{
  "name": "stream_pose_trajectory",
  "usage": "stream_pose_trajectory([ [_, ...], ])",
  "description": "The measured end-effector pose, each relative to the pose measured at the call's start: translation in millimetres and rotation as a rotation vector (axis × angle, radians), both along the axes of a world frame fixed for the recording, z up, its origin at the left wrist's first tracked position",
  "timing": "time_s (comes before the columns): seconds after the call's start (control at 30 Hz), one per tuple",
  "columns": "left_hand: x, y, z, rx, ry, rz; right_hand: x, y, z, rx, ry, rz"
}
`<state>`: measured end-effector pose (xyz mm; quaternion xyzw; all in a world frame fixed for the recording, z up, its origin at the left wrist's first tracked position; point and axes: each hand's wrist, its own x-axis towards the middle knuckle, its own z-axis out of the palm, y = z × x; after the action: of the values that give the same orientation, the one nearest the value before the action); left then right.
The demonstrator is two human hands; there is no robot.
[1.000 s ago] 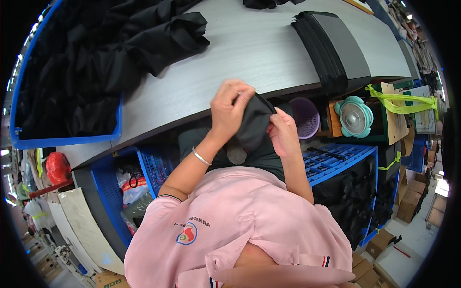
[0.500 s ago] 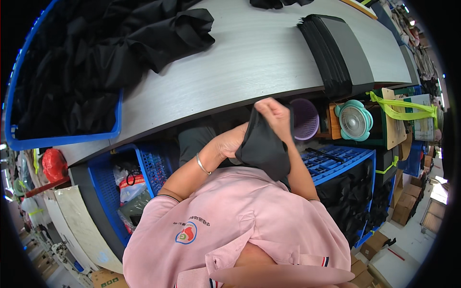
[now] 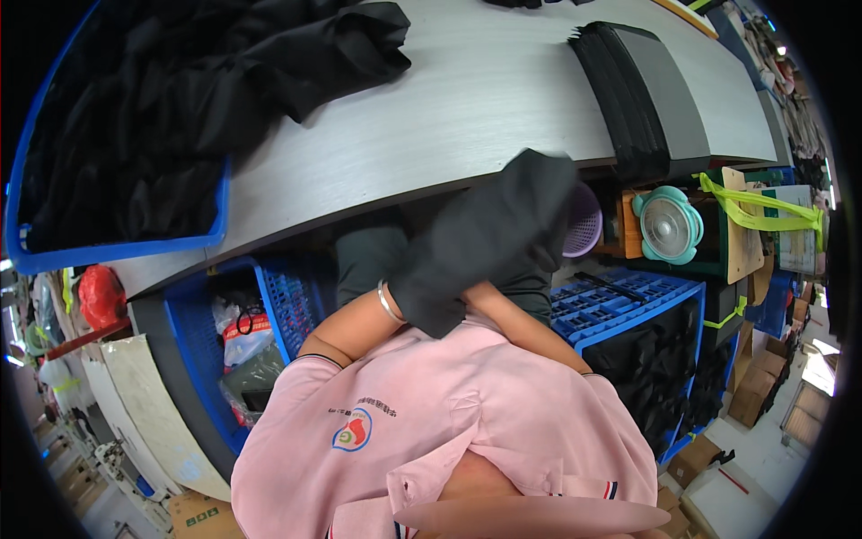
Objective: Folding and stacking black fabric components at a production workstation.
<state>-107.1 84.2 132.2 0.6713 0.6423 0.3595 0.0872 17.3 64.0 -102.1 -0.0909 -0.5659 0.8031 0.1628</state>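
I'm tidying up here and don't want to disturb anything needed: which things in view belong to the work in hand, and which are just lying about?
Work in hand:
black cloth piece, hiding both hands
black cloth heap in the blue crate, probably
dark stack on the table, possibly

Seemingly just lying about:
teal fan
purple bin
red bag

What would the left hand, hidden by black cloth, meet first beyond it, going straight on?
Probably the near edge of the table, toward the dark stack. The black cloth hides the left hand, so depth is unclear.
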Motion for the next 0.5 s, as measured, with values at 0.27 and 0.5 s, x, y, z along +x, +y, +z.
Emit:
stream_pose_trajectory([
  [0.27, -19, -57, -2, -0.197, -1.179, 0.399, 20, 92, 179, 0.331, -0.470, -0.643],
  [0.5, -16, -53, -11, 0.066, -1.037, 0.176, 3, 98, 208, -0.018, -0.288, -0.206],
])
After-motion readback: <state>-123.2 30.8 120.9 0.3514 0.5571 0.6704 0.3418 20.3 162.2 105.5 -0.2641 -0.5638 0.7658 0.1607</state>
